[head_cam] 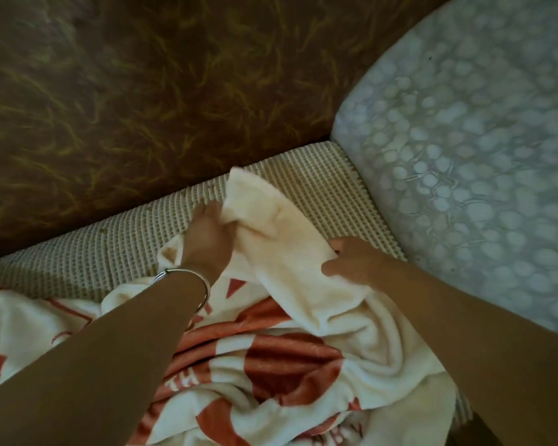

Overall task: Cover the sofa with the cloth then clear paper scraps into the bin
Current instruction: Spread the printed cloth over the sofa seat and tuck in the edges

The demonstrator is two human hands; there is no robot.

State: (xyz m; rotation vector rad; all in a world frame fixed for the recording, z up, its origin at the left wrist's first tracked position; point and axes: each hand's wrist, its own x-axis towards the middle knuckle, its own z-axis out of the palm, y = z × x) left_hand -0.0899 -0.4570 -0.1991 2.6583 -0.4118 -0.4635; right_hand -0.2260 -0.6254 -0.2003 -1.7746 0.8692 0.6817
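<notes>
A cream cloth [306, 317] with orange-red shapes and letters lies bunched over the front of the sofa seat [110, 249], which has a beige waffle-weave surface. My left hand [207, 239], with a thin metal bangle on its wrist, grips a fold of the cloth near the seat's back edge. My right hand [351, 262] pinches the cloth's plain cream edge to the right. A folded cream corner sticks up between the two hands. No paper scraps or bin show in this view.
The sofa backrest [142, 91], dark brown with yellowish streaks, fills the upper left. A pale blue-white patterned cushion or armrest cover [464, 156] takes up the right side, meeting the seat at its right end.
</notes>
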